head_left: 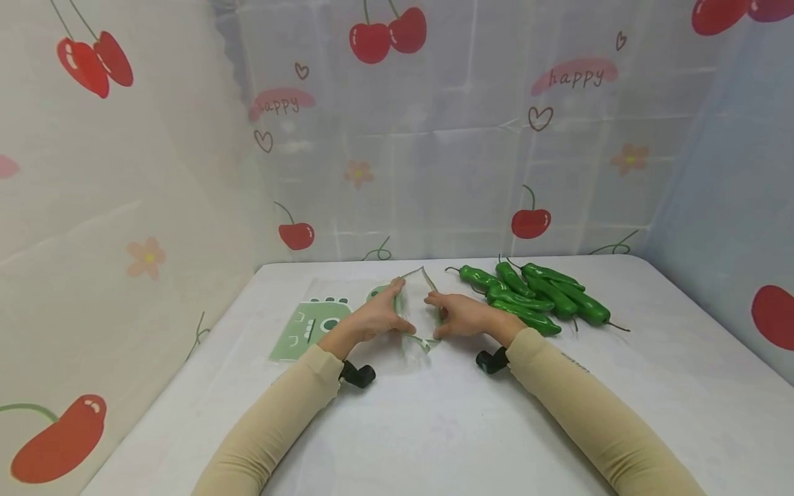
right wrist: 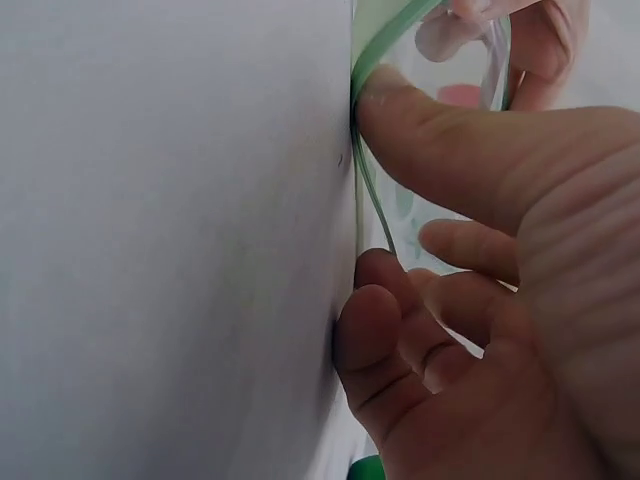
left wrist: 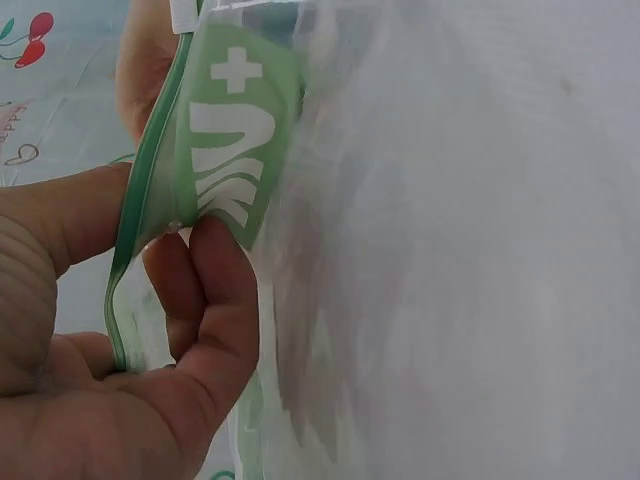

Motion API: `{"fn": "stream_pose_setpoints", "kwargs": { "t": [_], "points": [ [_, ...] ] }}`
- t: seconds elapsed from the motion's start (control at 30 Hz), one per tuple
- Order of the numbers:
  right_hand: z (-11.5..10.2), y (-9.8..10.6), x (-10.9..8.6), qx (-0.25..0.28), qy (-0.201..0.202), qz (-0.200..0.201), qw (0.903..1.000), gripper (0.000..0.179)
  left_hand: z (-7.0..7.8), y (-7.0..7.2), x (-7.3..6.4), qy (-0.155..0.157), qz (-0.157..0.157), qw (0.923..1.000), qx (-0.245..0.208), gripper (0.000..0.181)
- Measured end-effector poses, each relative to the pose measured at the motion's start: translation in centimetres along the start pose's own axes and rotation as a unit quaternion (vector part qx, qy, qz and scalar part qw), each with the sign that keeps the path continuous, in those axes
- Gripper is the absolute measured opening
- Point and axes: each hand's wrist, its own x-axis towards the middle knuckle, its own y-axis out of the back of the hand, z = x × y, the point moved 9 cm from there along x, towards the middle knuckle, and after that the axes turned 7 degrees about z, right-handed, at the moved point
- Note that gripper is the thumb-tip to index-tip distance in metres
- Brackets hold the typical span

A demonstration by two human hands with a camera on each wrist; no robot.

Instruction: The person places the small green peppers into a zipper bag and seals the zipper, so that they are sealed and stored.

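A clear zip bag (left wrist: 235,150) with a green zip strip and a green-and-white print is held between both hands, its mouth spread apart in the head view. My left hand (head_left: 374,318) grips one side of the mouth, thumb and curled fingers about the green strip (left wrist: 150,190). On the opposite side, my right hand (head_left: 462,315) holds the rim, its thumb (right wrist: 430,130) along the green strip and its fingers curled close by. A second clear bag (head_left: 310,331), printed with a green cartoon face, lies flat left of the held one, partly covered by the left forearm.
Several green peppers (head_left: 527,293) lie in a pile just right of the right hand, at the back of the white table (head_left: 422,427). Behind the table hangs a curtain (head_left: 434,165) with cherry prints. Black wrist mounts (head_left: 358,375) sit at both cuffs.
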Motion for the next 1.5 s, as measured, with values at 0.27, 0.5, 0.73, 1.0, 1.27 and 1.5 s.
{"fn": "stream_pose_setpoints", "kwargs": {
  "t": [0.27,0.5,0.73,1.0,1.27,1.5],
  "points": [
    [0.8,-0.2,0.2,0.024,-0.033,-0.002,0.9992,0.094,0.1,0.7,-0.1,-0.003,-0.016,0.9988,-0.045,0.114],
    [1.4,-0.3,0.1,0.018,-0.053,0.003,0.9984,0.102,-0.2,0.4,-0.4,0.042,-0.047,0.9904,-0.123,0.098],
    [1.3,-0.3,0.1,0.016,-0.045,0.0,0.9988,0.103,0.4,0.1,-0.5,0.041,-0.072,0.9794,-0.184,0.101],
    [1.5,-0.4,-0.1,0.018,-0.064,-0.01,0.9977,0.105,1.4,-0.2,-0.5,-0.002,-0.099,0.9599,-0.262,0.108],
    [1.9,-0.5,-0.1,0.0,-0.086,-0.015,0.9962,0.109,1.5,-0.2,-0.5,-0.03,-0.11,0.9406,-0.32,0.11],
    [2.0,-0.5,-0.2,-0.004,-0.097,-0.013,0.9952,0.11,0.8,0.3,-0.6,-0.017,-0.109,0.9269,-0.359,0.106]
  ]
}}
